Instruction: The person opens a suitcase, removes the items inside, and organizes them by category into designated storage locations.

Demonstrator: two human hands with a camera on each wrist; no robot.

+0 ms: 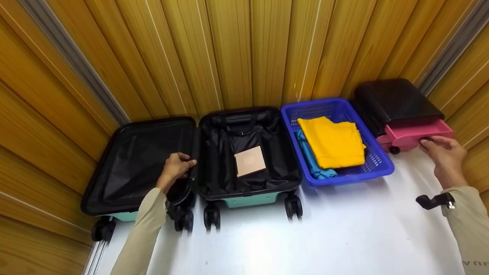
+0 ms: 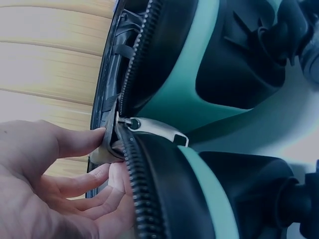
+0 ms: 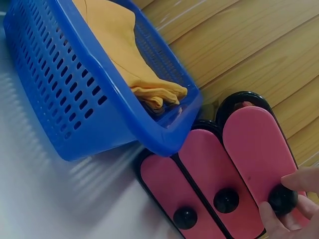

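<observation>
A teal suitcase [image 1: 248, 199] lies open on the white floor, both halves lined in black. A tan square card [image 1: 250, 160] rests in its right half. My left hand [image 1: 177, 164] is at the seam between the halves. In the left wrist view thumb and fingers [image 2: 75, 144] pinch the lining edge beside the zipper pull [image 2: 132, 123]. My right hand [image 1: 443, 151] reaches the pink suitcase [image 1: 414, 133] at the far right. There its fingertips [image 3: 294, 181] close round a black wheel [image 3: 281, 199] on the pink underside [image 3: 214, 164].
A blue plastic basket [image 1: 378, 168] stands between the two suitcases. It holds a folded yellow cloth [image 1: 332, 141] over a blue cloth [image 1: 311, 160]. A black cover [image 1: 393, 99] drapes the pink suitcase. Wooden slat walls close in on three sides. White floor lies in front.
</observation>
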